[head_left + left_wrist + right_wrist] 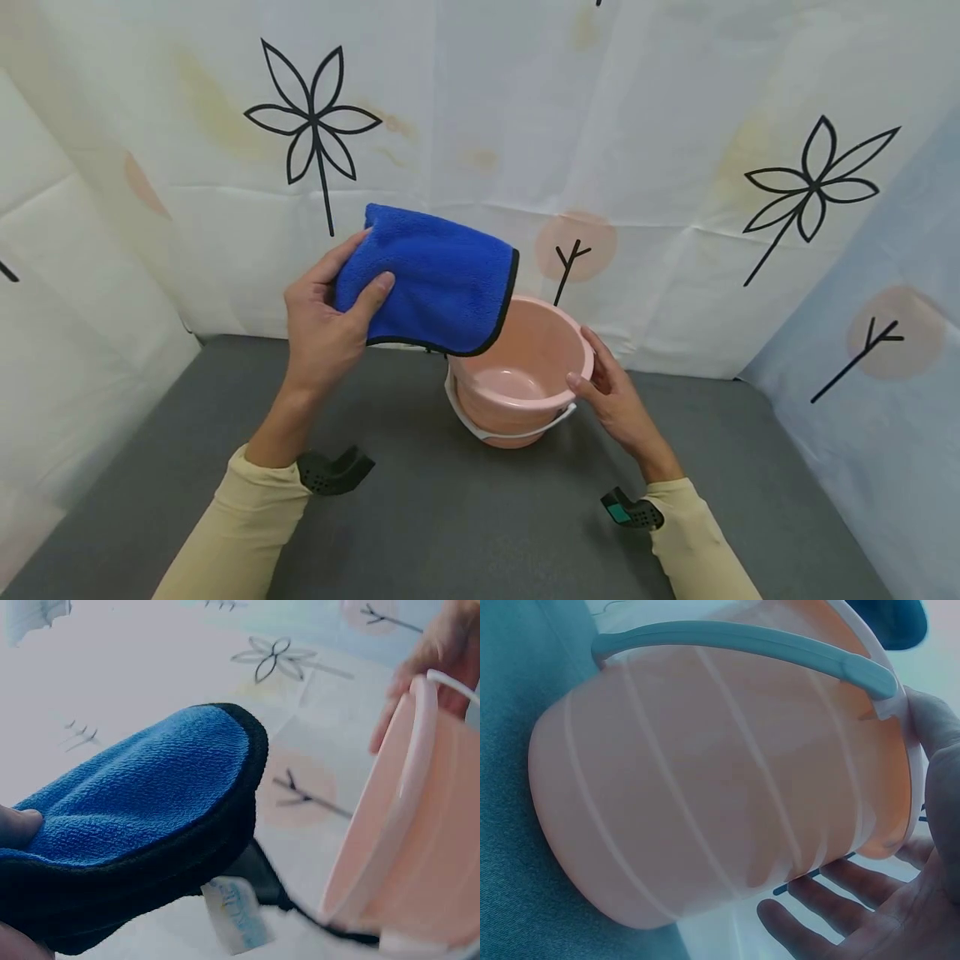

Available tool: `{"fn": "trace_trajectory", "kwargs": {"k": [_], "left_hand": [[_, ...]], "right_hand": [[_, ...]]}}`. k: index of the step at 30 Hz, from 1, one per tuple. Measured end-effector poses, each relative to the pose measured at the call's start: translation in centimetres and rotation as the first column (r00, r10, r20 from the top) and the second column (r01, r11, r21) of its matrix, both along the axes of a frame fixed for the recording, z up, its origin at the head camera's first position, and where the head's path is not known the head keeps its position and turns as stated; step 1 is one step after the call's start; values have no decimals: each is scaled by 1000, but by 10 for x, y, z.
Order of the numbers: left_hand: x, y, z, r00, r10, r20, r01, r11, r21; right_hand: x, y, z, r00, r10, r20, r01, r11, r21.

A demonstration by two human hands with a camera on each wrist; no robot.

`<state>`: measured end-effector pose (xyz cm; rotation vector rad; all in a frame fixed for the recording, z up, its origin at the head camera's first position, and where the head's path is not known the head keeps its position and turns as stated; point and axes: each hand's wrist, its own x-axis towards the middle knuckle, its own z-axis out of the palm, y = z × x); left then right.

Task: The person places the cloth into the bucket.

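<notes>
My left hand (322, 325) holds a folded blue cloth (438, 279) with black edging, its thumb on top and the other fingers behind. The cloth is raised over the table and overlaps the left rim of a pink bucket (551, 346) in the head view. With thumb over the rim and fingers along the outside, my right hand (618, 404) grips the bucket's right side. The bucket stands on the table, its pale handle (480, 432) hanging down at the front. In the left wrist view, a white tag (236, 915) shows beneath the cloth.
The dark grey table (450, 533) runs back to a white printed cloth wall (480, 100); similar panels stand at both sides. A black strap (322, 926) shows beside the bucket in the left wrist view. Dark mounts (333, 472) sit on both wrists.
</notes>
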<state>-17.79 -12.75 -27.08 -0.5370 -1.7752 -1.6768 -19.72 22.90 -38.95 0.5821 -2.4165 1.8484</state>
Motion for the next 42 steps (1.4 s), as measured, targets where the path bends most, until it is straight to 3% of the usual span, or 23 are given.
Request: {"fn": "trace_trajectory", "kwargs": {"k": [5,9,19,25,36,42], "left_hand": [[-5,27,1,993,-92,-70,93,996,10],[-10,45,-7,989,-122,-84,123,992,5],[-21,73,-41,989,-144,20,144,990,-12],[-28,80,-58,989,-126,72,132,988,-82],[-34,90,-66,978,-113,177,147,971,-189],[-34,94,-71,978,-118,172,151,969,-193]], "right_hand": [[-1,0,1,1000,4,12,-4,1000,1],[-1,0,1,1000,5,12,-6,1000,9],[-2,0,0,1000,-8,12,8,999,36],[-1,1,1,999,-18,28,17,999,41],[-1,2,-1,1000,-22,20,21,999,44],[0,3,-1,1000,-14,11,13,999,40]]}}
